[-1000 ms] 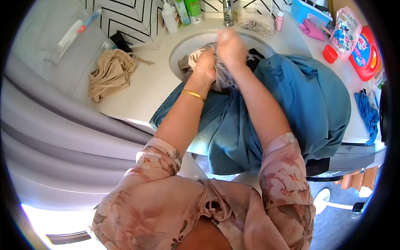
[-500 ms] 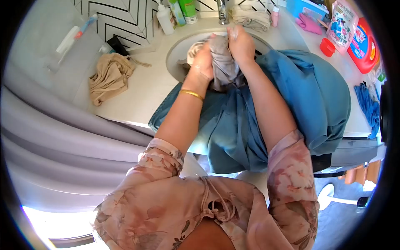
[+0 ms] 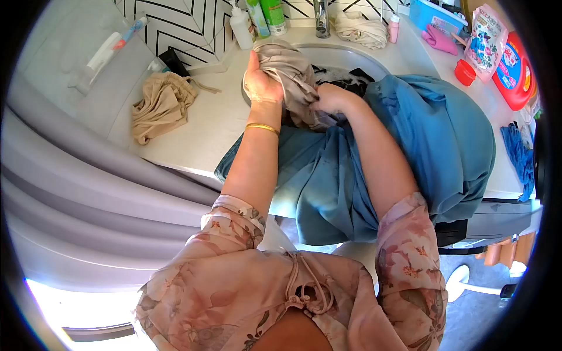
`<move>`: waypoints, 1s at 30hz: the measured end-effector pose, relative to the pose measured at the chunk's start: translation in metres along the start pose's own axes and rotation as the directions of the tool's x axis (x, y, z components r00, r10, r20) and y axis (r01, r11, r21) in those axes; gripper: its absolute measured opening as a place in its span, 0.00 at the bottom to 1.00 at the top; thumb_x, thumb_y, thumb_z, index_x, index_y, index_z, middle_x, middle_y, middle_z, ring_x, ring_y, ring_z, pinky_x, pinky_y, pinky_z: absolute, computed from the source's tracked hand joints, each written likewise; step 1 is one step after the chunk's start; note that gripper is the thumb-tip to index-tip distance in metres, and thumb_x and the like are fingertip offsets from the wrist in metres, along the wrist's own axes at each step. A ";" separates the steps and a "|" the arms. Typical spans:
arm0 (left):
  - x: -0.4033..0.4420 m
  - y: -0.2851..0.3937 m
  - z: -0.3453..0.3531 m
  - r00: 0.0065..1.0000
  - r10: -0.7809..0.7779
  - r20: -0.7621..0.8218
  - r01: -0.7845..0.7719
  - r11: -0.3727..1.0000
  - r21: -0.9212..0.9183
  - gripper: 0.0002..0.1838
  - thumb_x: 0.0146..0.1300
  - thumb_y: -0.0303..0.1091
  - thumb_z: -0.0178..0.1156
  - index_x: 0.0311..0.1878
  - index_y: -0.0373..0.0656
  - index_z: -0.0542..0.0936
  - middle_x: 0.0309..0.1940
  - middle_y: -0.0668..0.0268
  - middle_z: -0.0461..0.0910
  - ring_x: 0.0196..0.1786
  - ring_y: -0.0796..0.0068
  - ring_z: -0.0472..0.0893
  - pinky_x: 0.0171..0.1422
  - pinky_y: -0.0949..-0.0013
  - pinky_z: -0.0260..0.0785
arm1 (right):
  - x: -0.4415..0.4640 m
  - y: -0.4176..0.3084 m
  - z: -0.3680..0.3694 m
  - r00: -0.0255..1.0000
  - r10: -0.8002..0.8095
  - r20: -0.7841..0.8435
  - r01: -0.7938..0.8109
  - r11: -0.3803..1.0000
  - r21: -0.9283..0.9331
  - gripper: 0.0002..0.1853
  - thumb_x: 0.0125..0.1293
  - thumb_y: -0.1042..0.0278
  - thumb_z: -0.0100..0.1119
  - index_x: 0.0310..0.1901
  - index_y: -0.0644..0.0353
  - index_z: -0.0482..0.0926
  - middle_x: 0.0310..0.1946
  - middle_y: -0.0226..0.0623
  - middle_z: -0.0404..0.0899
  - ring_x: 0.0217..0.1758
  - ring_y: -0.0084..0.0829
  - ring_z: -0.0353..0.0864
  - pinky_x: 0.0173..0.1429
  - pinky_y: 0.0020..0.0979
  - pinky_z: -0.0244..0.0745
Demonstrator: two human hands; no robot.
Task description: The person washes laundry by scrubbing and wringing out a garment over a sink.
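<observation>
A wet beige-grey garment (image 3: 290,67) is bunched up over the near left part of the white sink (image 3: 357,54). My left hand (image 3: 263,86) holds it from the left side, thumb up, with the other fingers hidden by the cloth. On the right of the bundle, my right hand (image 3: 335,99) is closed on its lower part. Behind that hand, black fabric (image 3: 358,81) lies in sudsy water. A large teal cloth (image 3: 433,131) spreads over the sink's front edge and the counter, beneath my forearms.
A tan garment (image 3: 161,105) lies left on the counter (image 3: 199,143). Behind the sink are a faucet (image 3: 321,20), a pump bottle (image 3: 240,28) and a folded pale cloth (image 3: 362,29). On the right stand a red detergent bottle (image 3: 515,73), a red cap (image 3: 465,72) and blue cloth (image 3: 517,158).
My hands have moved apart. The left shifted left with the garment, which is now spread wider; the right came down toward me. More of the sink's black fabric and suds shows.
</observation>
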State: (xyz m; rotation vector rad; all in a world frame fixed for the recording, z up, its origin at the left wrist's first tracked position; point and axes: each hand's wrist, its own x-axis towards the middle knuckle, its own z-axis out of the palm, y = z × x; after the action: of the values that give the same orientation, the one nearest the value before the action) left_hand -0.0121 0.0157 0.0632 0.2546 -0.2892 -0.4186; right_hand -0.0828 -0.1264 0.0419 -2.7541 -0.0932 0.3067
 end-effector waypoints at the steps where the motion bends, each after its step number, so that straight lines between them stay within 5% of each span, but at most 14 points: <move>1: -0.001 0.001 0.001 0.999 -0.005 -0.050 0.005 1.000 0.006 0.23 0.64 0.45 0.41 0.53 0.35 0.65 0.54 0.54 0.66 0.57 0.55 0.65 0.63 0.53 0.53 | 0.003 0.008 0.000 0.993 0.056 -0.101 -0.030 0.972 0.235 0.24 0.53 0.52 0.54 0.42 0.68 0.74 0.39 0.51 0.75 0.40 0.39 0.75 0.43 0.35 0.70; 3: -0.003 0.004 0.004 0.989 -0.013 -0.149 0.016 1.000 0.018 0.23 0.63 0.44 0.42 0.52 0.35 0.65 0.53 0.55 0.66 0.56 0.57 0.65 0.62 0.54 0.54 | 0.003 0.019 -0.004 0.943 0.224 -0.247 -0.009 0.756 0.654 0.20 0.57 0.56 0.50 0.41 0.68 0.73 0.38 0.50 0.75 0.38 0.40 0.75 0.41 0.38 0.70; 4: 0.003 0.002 -0.003 0.980 0.024 -0.196 0.001 0.992 0.124 0.22 0.63 0.44 0.43 0.52 0.36 0.66 0.52 0.55 0.67 0.55 0.58 0.66 0.61 0.55 0.55 | 0.006 0.019 -0.012 0.917 0.391 -0.075 -0.008 0.206 0.978 0.15 0.61 0.61 0.43 0.40 0.65 0.71 0.32 0.46 0.75 0.33 0.39 0.76 0.37 0.43 0.71; 7: 0.015 -0.016 -0.021 0.944 0.055 -0.325 0.055 0.946 0.321 0.19 0.62 0.43 0.45 0.49 0.38 0.68 0.50 0.57 0.69 0.53 0.61 0.68 0.60 0.58 0.58 | -0.013 -0.022 -0.039 0.874 0.427 -0.234 0.381 -0.303 0.873 0.13 0.61 0.60 0.44 0.31 0.63 0.70 0.23 0.40 0.73 0.26 0.36 0.74 0.25 0.38 0.71; 11: 0.009 -0.028 -0.041 0.979 -0.205 -0.022 0.206 0.975 0.078 0.15 0.60 0.39 0.45 0.48 0.43 0.68 0.45 0.60 0.70 0.51 0.66 0.68 0.57 0.63 0.60 | -0.001 -0.078 0.017 0.463 0.052 -0.885 0.335 0.914 0.229 0.08 0.53 0.63 0.51 0.28 0.60 0.71 0.26 0.45 0.71 0.31 0.42 0.73 0.36 0.41 0.68; 12: -0.017 -0.043 -0.039 0.973 -0.086 0.215 0.082 0.996 0.028 0.13 0.59 0.39 0.44 0.46 0.46 0.69 0.43 0.63 0.70 0.49 0.67 0.68 0.54 0.63 0.60 | -0.027 -0.103 0.018 0.252 -0.204 -0.946 0.336 0.935 -0.112 0.08 0.50 0.64 0.54 0.27 0.60 0.71 0.25 0.46 0.71 0.32 0.44 0.72 0.38 0.41 0.65; 17: -0.014 -0.054 -0.002 0.930 -0.276 -0.242 0.359 0.824 0.438 0.12 0.62 0.39 0.41 0.41 0.47 0.72 0.39 0.65 0.74 0.47 0.66 0.72 0.52 0.55 0.61 | 0.017 -0.014 -0.012 0.378 0.534 -0.757 0.192 0.754 0.628 0.10 0.51 0.64 0.51 0.33 0.61 0.72 0.30 0.48 0.75 0.33 0.47 0.75 0.38 0.42 0.68; 21: -0.003 -0.053 -0.008 0.900 -0.302 -0.315 0.405 0.848 0.341 0.13 0.62 0.41 0.42 0.42 0.47 0.72 0.39 0.65 0.75 0.45 0.68 0.73 0.50 0.60 0.65 | -0.004 -0.038 -0.006 0.380 0.468 -0.798 0.109 0.834 0.541 0.16 0.54 0.64 0.52 0.44 0.60 0.69 0.32 0.52 0.75 0.36 0.47 0.76 0.41 0.40 0.69; 23: 0.000 -0.042 -0.038 0.858 -0.485 -0.168 0.408 0.844 -0.348 0.14 0.62 0.43 0.42 0.43 0.46 0.72 0.38 0.64 0.75 0.44 0.69 0.74 0.48 0.62 0.67 | -0.012 -0.072 0.002 0.573 0.147 -0.806 0.056 0.974 0.218 0.14 0.53 0.64 0.53 0.41 0.58 0.71 0.31 0.50 0.76 0.36 0.47 0.76 0.40 0.42 0.69; 24: -0.005 -0.040 -0.042 0.800 -0.600 -0.023 0.179 0.275 -0.945 0.15 0.62 0.43 0.42 0.43 0.46 0.72 0.38 0.64 0.75 0.43 0.69 0.74 0.48 0.63 0.67 | -0.009 -0.074 0.000 0.619 0.117 -0.776 0.005 0.988 0.154 0.13 0.52 0.63 0.53 0.39 0.57 0.72 0.29 0.48 0.76 0.35 0.46 0.76 0.39 0.42 0.69; 25: -0.008 -0.043 -0.036 0.821 -0.560 -0.111 0.112 0.348 -0.931 0.15 0.62 0.44 0.42 0.43 0.46 0.73 0.38 0.64 0.75 0.43 0.70 0.75 0.47 0.65 0.68 | -0.003 -0.074 0.000 0.665 0.096 -0.741 -0.042 0.995 0.091 0.12 0.51 0.62 0.54 0.38 0.55 0.73 0.27 0.46 0.76 0.33 0.45 0.76 0.37 0.42 0.69; 26: -0.018 -0.042 -0.001 0.820 -0.430 -0.378 0.323 0.893 -0.315 0.16 0.62 0.44 0.42 0.44 0.46 0.73 0.38 0.64 0.75 0.43 0.69 0.74 0.48 0.64 0.68 | 0.004 -0.072 0.000 0.710 0.080 -0.700 -0.086 0.996 0.027 0.12 0.50 0.62 0.54 0.36 0.54 0.74 0.25 0.44 0.76 0.32 0.45 0.76 0.36 0.42 0.69; 27: -0.023 -0.043 0.018 0.881 -0.152 -0.447 0.394 0.760 0.518 0.17 0.62 0.45 0.42 0.44 0.46 0.73 0.39 0.64 0.75 0.43 0.69 0.74 0.50 0.64 0.67 | 0.012 -0.044 -0.002 0.332 0.034 -0.943 0.223 0.968 0.113 0.12 0.54 0.58 0.49 0.27 0.57 0.76 0.23 0.42 0.76 0.29 0.45 0.76 0.34 0.40 0.71; 30: -0.023 -0.054 0.023 0.875 -0.435 -0.210 0.483 0.801 0.354 0.22 0.62 0.50 0.42 0.48 0.43 0.71 0.44 0.63 0.75 0.46 0.66 0.74 0.55 0.60 0.63 | 0.001 0.003 -0.022 0.455 0.306 -0.836 -0.069 0.949 0.309 0.15 0.54 0.54 0.51 0.25 0.59 0.72 0.26 0.46 0.76 0.32 0.44 0.76 0.35 0.42 0.69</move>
State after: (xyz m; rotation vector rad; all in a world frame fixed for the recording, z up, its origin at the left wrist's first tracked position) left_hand -0.0592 -0.0258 0.0630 0.7597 -0.1889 -0.8280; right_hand -0.0773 -0.1370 0.0605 -2.3221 0.5019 -1.0282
